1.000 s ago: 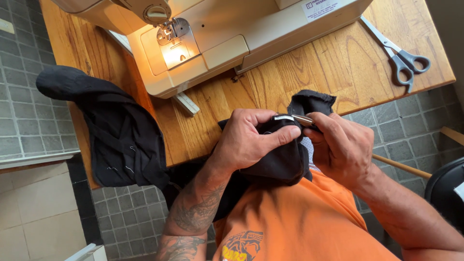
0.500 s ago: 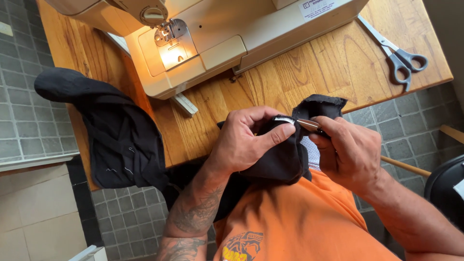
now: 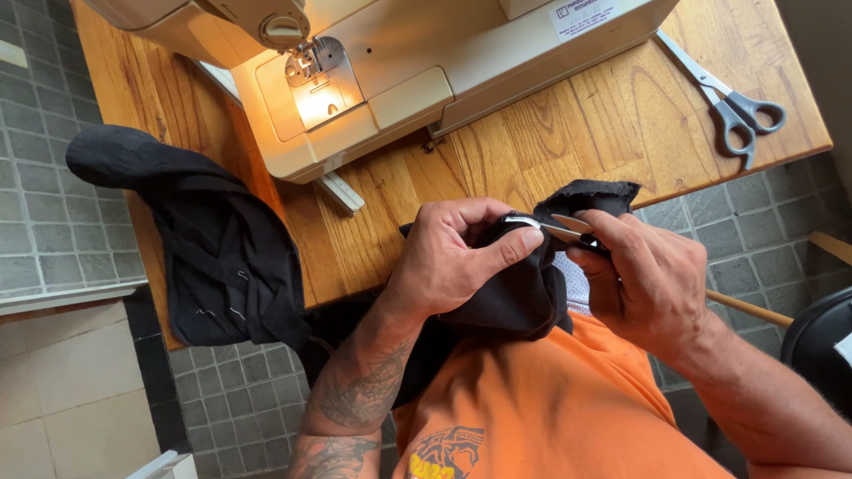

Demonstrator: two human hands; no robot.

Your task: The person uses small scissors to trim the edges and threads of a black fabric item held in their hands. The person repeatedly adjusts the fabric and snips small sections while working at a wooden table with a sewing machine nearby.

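A: Where did the black fabric [image 3: 515,288] lie?

B: Bunched against the orange shirt [image 3: 568,417], clenched in the left hand [image 3: 448,262], thumb pressed along its upper fold.

A: And the right hand [image 3: 648,284]?

B: It pinched a small metal tool [image 3: 557,226], its long axis lying level and pointing left at that thumb, tip touching the fold.

A: Beyond them?

B: The wooden table [image 3: 568,146], the sewing machine [image 3: 382,71], and grey scissors [image 3: 732,98] far right.

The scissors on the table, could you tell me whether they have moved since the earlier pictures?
No. The scissors lie at the same spot near the far right corner of the wooden table, beside the sewing machine; only the camera shifted slightly.
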